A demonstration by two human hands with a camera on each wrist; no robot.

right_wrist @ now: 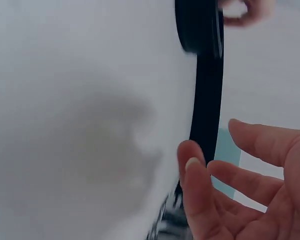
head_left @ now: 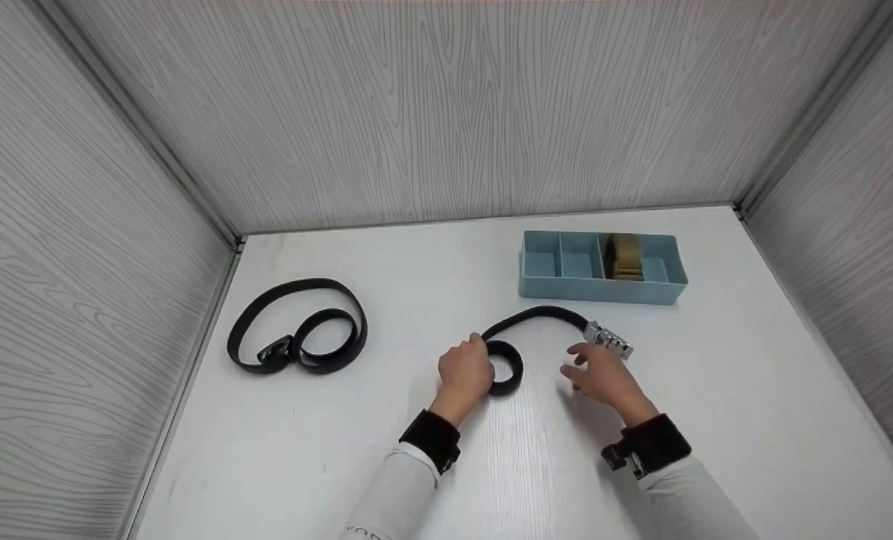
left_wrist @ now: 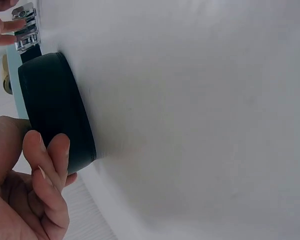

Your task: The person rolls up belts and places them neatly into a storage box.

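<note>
A black belt stands on edge on the white table, part of it rolled into a coil. My left hand grips that coil at its left side, and in the left wrist view fingertips press against the outside of the band. From the coil, the loose length curves right to a silver buckle. My right hand is just in front of the buckle, its fingers apart and holding nothing. In the right wrist view the belt's strap runs behind the right fingers, and the buckle is blurred.
Behind the belt stands a light-blue divided box, with a brown rolled belt in one compartment. Another black belt, loosely looped with a dark buckle, lies at the left. Grey wood-patterned panels enclose the table's back and sides.
</note>
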